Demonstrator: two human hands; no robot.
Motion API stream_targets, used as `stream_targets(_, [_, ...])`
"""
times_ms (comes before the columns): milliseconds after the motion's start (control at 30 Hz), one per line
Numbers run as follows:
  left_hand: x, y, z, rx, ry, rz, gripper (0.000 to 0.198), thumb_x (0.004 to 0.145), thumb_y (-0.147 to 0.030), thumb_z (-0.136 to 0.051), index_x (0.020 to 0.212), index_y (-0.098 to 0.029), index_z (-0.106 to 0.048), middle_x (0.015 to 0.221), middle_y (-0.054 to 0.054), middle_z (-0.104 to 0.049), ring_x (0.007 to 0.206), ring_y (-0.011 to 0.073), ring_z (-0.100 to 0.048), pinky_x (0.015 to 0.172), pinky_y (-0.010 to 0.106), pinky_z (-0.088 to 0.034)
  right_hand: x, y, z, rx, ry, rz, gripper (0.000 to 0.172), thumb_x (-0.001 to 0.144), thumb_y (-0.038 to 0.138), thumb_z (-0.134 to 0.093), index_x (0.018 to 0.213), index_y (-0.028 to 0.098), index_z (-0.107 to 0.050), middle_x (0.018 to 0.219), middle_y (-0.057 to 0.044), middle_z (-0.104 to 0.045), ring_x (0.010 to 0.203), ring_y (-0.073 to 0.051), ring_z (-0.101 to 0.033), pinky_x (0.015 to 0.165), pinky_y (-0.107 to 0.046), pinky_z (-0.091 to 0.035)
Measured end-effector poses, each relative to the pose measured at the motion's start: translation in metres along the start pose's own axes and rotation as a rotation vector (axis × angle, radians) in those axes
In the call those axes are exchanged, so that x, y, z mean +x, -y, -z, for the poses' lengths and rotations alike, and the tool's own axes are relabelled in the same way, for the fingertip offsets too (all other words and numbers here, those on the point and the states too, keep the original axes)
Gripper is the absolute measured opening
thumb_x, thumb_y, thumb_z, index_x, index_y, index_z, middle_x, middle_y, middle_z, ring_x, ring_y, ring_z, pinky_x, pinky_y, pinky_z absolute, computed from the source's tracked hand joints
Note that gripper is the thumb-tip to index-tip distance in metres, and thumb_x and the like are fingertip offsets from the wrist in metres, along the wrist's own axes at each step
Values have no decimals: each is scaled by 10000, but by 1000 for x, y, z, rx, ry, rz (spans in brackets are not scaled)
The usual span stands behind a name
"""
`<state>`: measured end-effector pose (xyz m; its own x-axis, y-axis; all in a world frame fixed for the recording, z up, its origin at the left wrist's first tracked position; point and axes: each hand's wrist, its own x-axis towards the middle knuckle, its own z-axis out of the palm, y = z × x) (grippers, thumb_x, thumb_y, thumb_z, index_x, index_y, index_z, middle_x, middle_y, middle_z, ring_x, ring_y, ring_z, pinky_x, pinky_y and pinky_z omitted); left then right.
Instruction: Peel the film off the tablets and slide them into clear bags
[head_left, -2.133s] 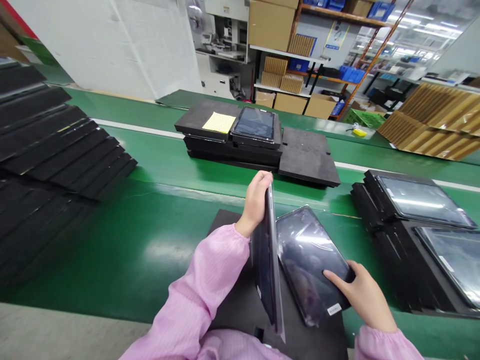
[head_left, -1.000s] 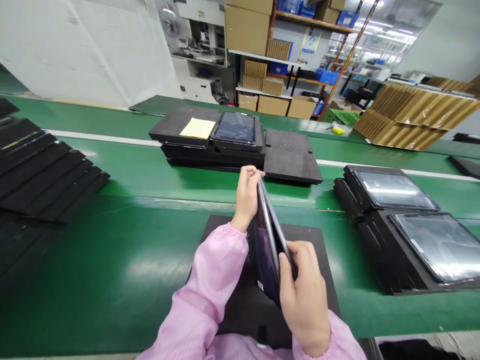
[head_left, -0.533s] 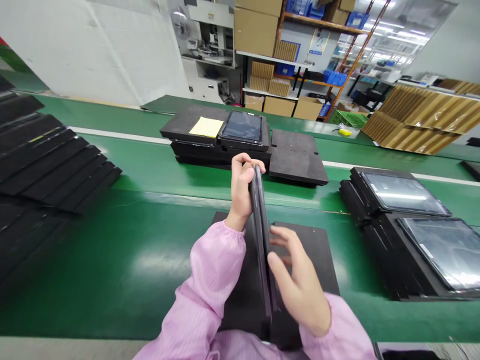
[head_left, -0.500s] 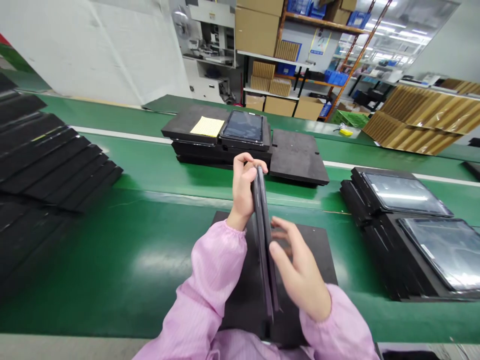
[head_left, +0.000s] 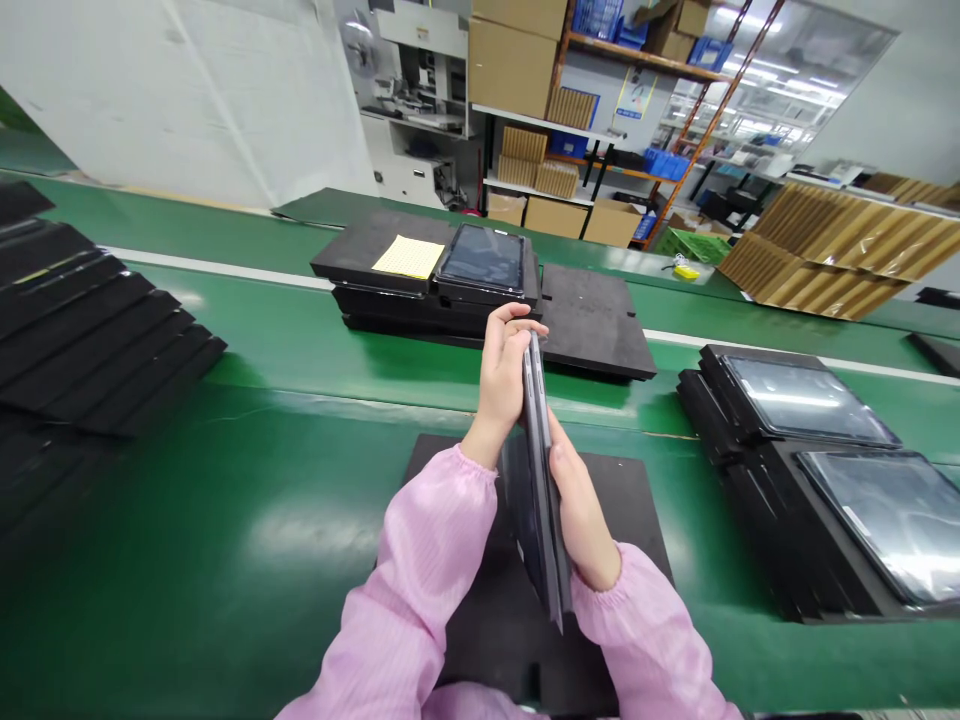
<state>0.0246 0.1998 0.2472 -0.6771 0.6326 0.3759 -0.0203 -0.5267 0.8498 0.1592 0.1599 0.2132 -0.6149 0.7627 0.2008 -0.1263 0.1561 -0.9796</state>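
While they stand up on their thin edge, two dark tablets (head_left: 523,505) are held face to face like two slices of bread, just above a black foam mat (head_left: 634,500) on the green worktop (head_left: 225,480). The left hand (head_left: 501,375) is up at the far end. Its grip is pinching the top corner, with fingertips curled over the edge. The right hand (head_left: 579,505) lies along the right side lower down, its grip pressed on the pair with the thumb by the edge. Its other fingers are hidden behind, so I cannot see them. I think the pair is held this way so the two line up and do not slide apart, and so fingers touch the glass as little as they can. I cannot tell if the low corner touches the mat.

The tablets look thin, flat and shiny black, with a grey rim along the edge that faces up.

Farther off sits a stack of black trays (head_left: 420,300) with a lone tablet (head_left: 484,262) and a yellow sheet (head_left: 409,257) on top. On the right, more trays (head_left: 735,440) hold screens (head_left: 806,400) lying flat — maybe so nothing scratches them. On the left, black mats (head_left: 97,320) are spread out like fallen cards.
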Motion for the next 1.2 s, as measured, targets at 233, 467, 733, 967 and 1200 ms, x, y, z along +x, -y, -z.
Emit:
stream_targets(233, [3,1,1,187,-95,108,173,846,-285,-468,850,-216,-626,929,36,-679,944,194,-619,870,303,-466,8,-1,3,103,72,-9,576,962,530,-510,1482,290,-446,1548,25,-436,1453,-221,-381,1209,-403,-322])
stream_targets(467, [-4,-9,-5,141,-5,68,205,840,-281,-471,757,-220,-649,797,23,-677,808,191,-617,732,293,-479,-5,-7,2,89,38,76,533,1008,472,-416,1518,323,-382,1595,53,-361,1505,-221,-256,1235,-381,-263])
stream_targets(733, [-6,-8,-9,182,-11,47,208,896,-232,-468,819,-227,-660,919,22,-705,896,186,-629,819,288,-489,-4,-13,3,168,8,32,529,1000,469,-429,1504,309,-410,1590,37,-378,1504,-226,-263,1241,-389,-250])
stream_targets(967, [-9,-2,-13,193,24,76,186,946,-251,-490,915,-236,-672,1087,13,-707,1058,186,-623,947,290,-460,-1,-12,5,293,-8,-4,513,1012,418,-427,1505,280,-408,1604,24,-357,1503,-236,-267,1257,-403,-208])
stream_targets(1200, [-10,-2,-14,254,17,71,213,944,-286,-464,968,-233,-668,1097,13,-713,1063,181,-619,981,295,-452,-1,-12,3,350,-36,-1,465,995,434,-472,1450,345,-488,1569,63,-413,1496,-231,-288,1260,-418,-209])
